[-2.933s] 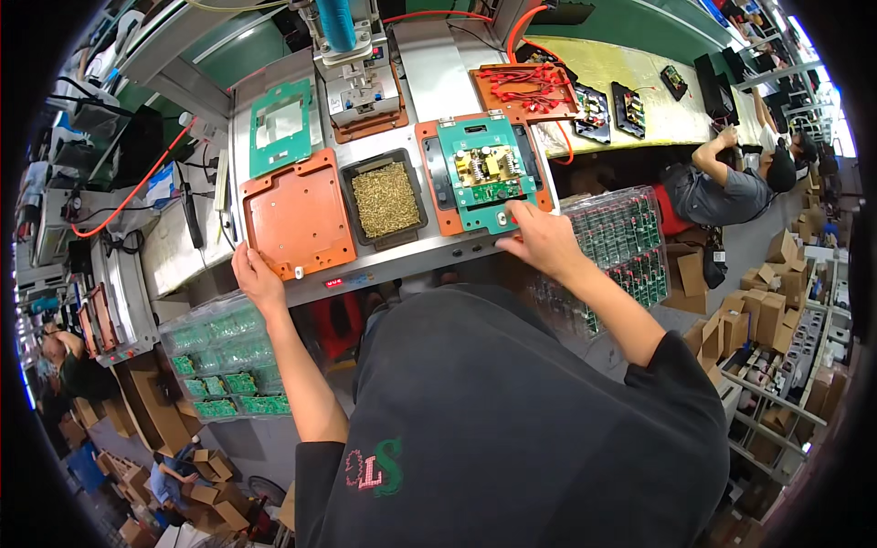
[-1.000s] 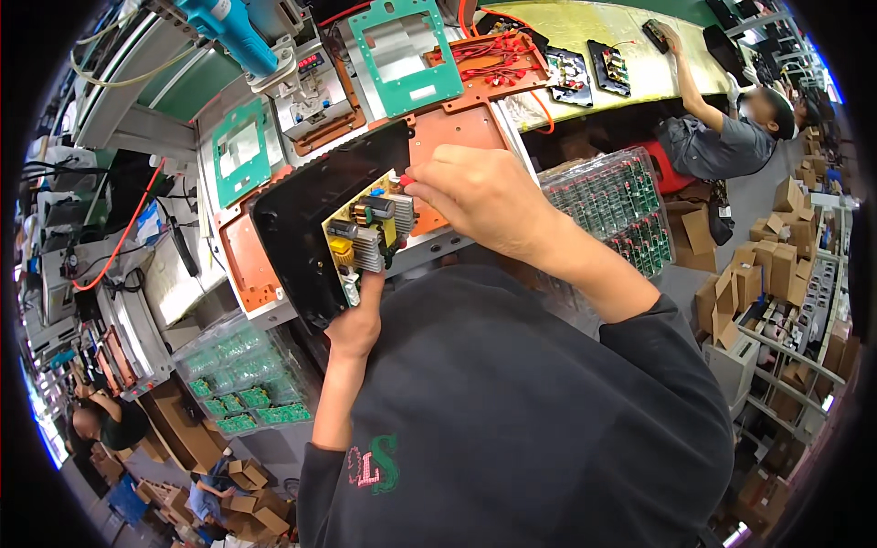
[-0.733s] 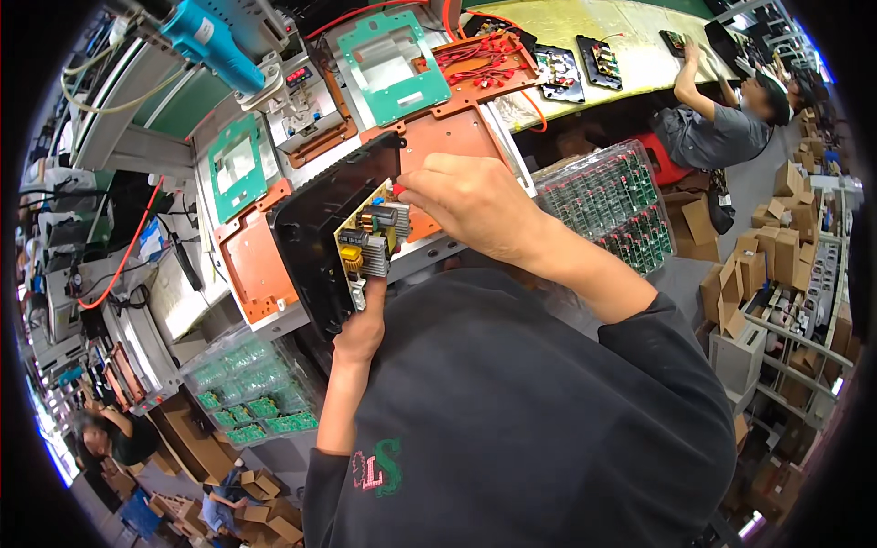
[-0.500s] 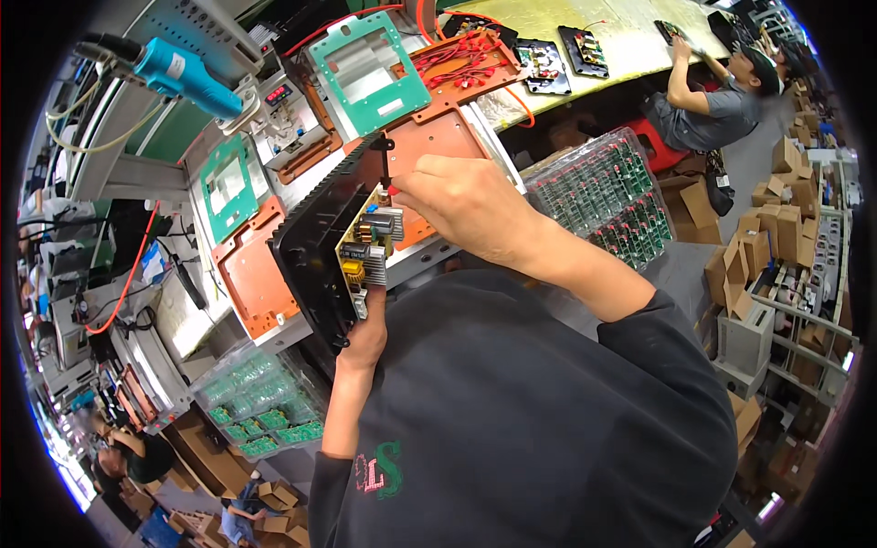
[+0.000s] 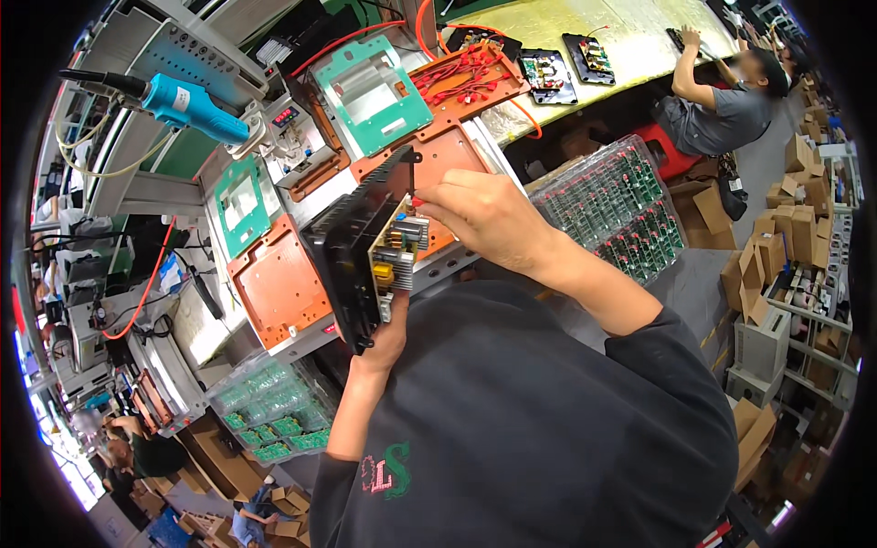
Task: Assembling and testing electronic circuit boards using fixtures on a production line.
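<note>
Head view: black finned board assembly [image 5: 361, 256] held tilted above counter [image 5: 438, 274]. Left hand [image 5: 384, 333] fingers clamped at 6 o'clock edge; right hand [image 5: 484, 215] fingers pinch small part at 12 o'clock edge. Risk: thin grip slips, assembly drops onto orange fixture [image 5: 274, 283].

Above your bench hangs a blue powered screwdriver [image 5: 187, 100] on its cable. An orange fixture plate [image 5: 274, 288] and a teal framed plate [image 5: 375, 91] lie there. To your right sits a clear tray of green circuit boards [image 5: 612, 205]; another [image 5: 269, 411] at left.
</note>
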Tool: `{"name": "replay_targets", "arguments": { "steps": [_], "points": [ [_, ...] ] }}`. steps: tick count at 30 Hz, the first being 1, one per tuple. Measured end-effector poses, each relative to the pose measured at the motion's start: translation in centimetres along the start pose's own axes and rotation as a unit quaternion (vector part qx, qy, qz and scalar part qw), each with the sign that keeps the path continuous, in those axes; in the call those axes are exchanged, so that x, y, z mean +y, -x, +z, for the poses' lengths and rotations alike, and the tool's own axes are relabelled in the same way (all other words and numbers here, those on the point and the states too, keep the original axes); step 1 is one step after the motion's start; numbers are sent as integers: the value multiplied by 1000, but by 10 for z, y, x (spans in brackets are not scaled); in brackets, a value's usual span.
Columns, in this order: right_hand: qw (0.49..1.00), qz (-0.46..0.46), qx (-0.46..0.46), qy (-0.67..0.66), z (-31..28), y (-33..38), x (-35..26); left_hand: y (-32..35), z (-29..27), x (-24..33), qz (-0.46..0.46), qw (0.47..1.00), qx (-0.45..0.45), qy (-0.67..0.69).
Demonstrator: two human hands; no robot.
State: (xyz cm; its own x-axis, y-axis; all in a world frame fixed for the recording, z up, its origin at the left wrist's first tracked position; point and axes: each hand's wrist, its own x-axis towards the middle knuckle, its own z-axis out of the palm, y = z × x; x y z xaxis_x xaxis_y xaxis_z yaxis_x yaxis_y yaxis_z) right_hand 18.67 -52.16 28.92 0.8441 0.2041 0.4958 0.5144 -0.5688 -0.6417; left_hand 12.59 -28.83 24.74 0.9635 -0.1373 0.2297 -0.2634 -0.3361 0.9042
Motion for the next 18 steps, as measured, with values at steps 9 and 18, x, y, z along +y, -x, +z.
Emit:
{"name": "replay_targets", "arguments": {
  "steps": [9, 18],
  "points": [
    [997, 10, -19, -73, -4, 5, 28, -20, 14, 9, 45, 997, -5, -69],
    [609, 312, 93, -723, -33, 106, 88, -70, 71, -5, -287, 885, -112, 349]
  ]
}}
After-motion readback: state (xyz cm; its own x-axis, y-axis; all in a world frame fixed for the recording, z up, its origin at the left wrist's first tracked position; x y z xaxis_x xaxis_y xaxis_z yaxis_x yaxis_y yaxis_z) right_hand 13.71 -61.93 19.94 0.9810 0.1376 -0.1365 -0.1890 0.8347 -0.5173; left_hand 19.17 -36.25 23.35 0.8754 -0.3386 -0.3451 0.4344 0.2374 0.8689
